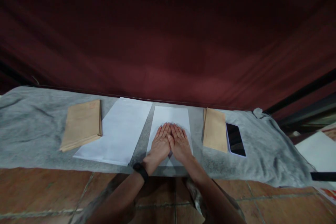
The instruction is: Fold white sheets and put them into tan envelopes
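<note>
A white sheet of paper (170, 113) lies on the grey cloth in front of me. My left hand (161, 142) rests flat on it, palm down, with the fingers stretched forward. Beside it, touching along the thumb side, my right hand (180, 143) also lies flat on the sheet. Neither hand holds anything. Larger white sheets (123, 126) are spread to the left, partly under a stack of brown envelopes (82, 120). To the right of the hands lie more brown envelopes (215, 129).
A phone (235, 140) lies right of the envelopes on the grey cloth (267, 150). A dark red curtain (168, 49) hangs behind the table. More white paper (319, 150) shows at the far right. Tiled floor (39, 189) shows below.
</note>
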`<action>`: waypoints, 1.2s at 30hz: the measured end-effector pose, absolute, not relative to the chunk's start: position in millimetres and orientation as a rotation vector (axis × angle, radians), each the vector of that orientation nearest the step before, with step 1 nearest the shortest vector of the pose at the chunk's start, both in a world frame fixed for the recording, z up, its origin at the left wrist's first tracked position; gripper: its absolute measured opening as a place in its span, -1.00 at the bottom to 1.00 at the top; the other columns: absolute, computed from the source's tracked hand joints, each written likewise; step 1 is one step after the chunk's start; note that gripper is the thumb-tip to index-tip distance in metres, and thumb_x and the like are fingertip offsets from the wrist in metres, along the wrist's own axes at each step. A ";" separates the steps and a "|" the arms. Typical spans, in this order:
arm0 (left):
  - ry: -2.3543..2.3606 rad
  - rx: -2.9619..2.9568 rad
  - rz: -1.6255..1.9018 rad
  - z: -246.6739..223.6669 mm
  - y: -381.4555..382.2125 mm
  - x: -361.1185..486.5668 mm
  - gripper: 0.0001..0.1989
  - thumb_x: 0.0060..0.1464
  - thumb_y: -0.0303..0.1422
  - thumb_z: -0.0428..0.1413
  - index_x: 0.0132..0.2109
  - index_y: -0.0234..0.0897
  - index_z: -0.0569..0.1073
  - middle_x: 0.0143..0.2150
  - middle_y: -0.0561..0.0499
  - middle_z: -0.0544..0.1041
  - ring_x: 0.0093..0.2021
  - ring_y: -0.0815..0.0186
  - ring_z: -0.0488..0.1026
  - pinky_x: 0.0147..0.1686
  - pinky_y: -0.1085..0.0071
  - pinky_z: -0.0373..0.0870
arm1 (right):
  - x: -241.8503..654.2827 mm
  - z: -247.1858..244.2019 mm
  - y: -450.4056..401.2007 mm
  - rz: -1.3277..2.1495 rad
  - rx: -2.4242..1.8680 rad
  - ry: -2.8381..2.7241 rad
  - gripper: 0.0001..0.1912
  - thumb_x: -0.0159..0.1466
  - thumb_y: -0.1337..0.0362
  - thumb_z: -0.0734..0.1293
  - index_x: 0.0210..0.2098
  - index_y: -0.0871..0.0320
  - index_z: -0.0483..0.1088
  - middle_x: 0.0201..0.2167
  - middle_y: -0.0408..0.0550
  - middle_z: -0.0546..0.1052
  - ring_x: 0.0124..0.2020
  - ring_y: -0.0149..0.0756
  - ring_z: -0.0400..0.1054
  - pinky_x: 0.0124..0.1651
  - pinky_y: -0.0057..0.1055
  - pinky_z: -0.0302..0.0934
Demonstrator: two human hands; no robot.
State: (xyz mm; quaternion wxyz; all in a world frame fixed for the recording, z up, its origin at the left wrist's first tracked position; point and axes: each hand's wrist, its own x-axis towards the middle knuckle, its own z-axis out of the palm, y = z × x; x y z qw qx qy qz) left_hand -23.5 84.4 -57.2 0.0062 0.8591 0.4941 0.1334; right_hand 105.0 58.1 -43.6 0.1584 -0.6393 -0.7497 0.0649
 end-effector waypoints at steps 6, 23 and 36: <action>1.608 2.606 0.317 -52.4 114.1 -17.2 -0.44 0.35 -0.44 -0.24 0.42 -0.46 0.21 0.48 -0.22 0.17 0.49 0.10 0.06 0.44 0.03 0.02 | 100.9 -43.3 89.8 0.215 -1.936 -2.088 -0.43 0.56 0.13 -0.08 0.44 0.19 0.12 0.46 0.07 0.15 0.48 -0.15 0.02 0.49 -0.01 -0.17; 1.852 2.420 0.300 -48.0 150.3 -20.2 -0.46 0.39 -0.34 -0.19 0.44 -0.28 0.20 0.51 -0.10 0.13 0.52 0.10 -0.02 0.46 0.02 -0.10 | 97.5 -48.2 150.0 0.272 -2.066 -1.990 -0.46 0.55 0.14 -0.04 0.45 0.08 0.10 0.49 -0.07 0.10 0.51 -0.10 -0.11 0.50 0.06 -0.37; 1.951 2.360 0.455 -58.2 158.5 -24.7 -0.42 0.40 -0.28 -0.18 0.44 -0.48 0.18 0.47 -0.25 0.17 0.50 0.12 0.06 0.45 0.09 0.00 | 110.5 -64.8 164.2 0.033 -2.150 -1.846 -0.44 0.53 0.09 0.00 0.44 0.12 0.14 0.48 0.03 0.13 0.46 -0.02 0.04 0.45 0.02 -0.16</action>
